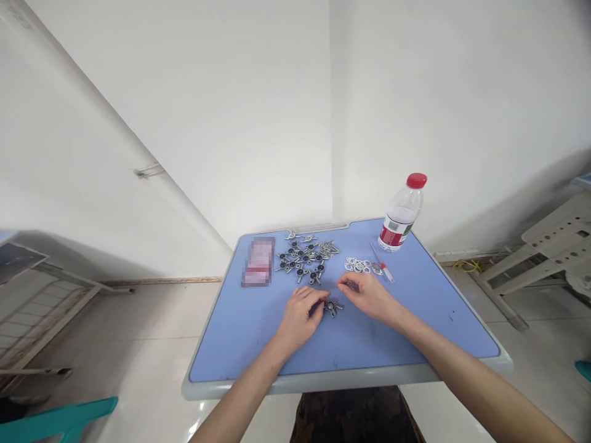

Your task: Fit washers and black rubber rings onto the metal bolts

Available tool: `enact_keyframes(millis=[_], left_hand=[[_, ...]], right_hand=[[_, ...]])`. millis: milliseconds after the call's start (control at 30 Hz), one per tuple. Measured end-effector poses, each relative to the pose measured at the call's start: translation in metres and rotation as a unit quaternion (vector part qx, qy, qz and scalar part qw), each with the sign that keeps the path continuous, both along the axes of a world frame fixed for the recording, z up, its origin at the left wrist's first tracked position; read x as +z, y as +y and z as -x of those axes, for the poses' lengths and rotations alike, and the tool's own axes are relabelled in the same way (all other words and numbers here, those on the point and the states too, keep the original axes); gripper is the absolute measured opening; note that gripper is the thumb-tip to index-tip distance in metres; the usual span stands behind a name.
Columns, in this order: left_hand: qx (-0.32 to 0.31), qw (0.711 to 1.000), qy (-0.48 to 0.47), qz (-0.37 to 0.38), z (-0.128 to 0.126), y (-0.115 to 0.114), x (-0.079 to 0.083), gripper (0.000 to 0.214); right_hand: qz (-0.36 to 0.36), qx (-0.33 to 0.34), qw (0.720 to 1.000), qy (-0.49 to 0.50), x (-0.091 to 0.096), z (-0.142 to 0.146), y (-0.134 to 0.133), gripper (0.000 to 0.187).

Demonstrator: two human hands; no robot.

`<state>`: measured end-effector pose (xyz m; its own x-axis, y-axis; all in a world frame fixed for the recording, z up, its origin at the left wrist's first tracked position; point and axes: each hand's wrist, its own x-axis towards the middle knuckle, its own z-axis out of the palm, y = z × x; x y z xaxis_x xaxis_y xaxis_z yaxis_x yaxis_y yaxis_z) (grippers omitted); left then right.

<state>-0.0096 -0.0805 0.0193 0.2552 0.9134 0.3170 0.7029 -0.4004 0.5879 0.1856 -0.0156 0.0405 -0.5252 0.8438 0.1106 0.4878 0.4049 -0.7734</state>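
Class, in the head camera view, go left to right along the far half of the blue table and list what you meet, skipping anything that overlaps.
pink packet → pile of metal parts → white rings → water bottle

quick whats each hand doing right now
Left hand: closed on a small grey metal fitting with a black centre.
Right hand: fingers pinched together, contents cannot be told.
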Motion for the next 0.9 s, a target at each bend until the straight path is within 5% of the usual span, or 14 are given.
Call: enact_keyframes(millis=[400, 900], left_hand=[[-0.013, 0.999, 0.016, 0.024, -0.002, -0.003, 0.001, 0.031], [0.008, 0.999, -0.027, 0.032, 0.002, -0.002, 0.004, 0.039]], right_hand=[[0.014, -0.13, 0.99, 0.053, 0.014, -0.035, 0.028, 0.023], [-0.011, -0.122, 0.974, -0.189, 0.004, -0.049, 0.043, 0.006]])
